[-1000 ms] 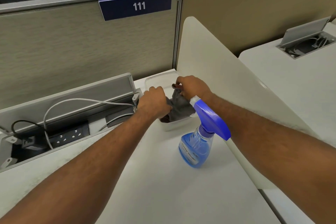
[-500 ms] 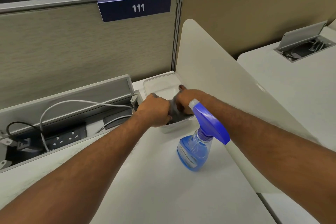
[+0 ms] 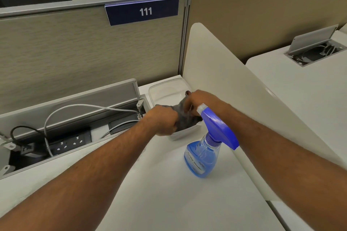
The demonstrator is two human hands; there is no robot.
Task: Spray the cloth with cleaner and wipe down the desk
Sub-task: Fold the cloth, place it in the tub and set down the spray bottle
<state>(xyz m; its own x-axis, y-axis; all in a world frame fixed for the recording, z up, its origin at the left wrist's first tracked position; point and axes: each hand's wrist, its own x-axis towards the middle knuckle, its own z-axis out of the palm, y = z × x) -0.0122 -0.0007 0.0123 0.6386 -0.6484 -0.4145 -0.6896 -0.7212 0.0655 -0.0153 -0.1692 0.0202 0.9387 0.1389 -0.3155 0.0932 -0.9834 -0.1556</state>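
A grey cloth (image 3: 183,118) is stretched between my two hands above a clear plastic tub (image 3: 165,91) at the desk's back right corner. My left hand (image 3: 163,121) grips the cloth's near left end in a fist. Fingers of my right hand (image 3: 200,100) pinch its far right end over the tub. A spray bottle (image 3: 203,157) of blue cleaner with a blue trigger head stands upright on the white desk (image 3: 169,202), just in front of the tub and below my right wrist.
An open cable tray (image 3: 62,137) with a power strip and cords runs along the desk's back left. A white divider panel (image 3: 225,73) borders the desk on the right. The fabric partition behind carries a sign (image 3: 142,11) reading 111.
Both hands lowered the cloth towards the tub and came closer together, then drew apart again, spreading the cloth. The spray bottle has not moved.
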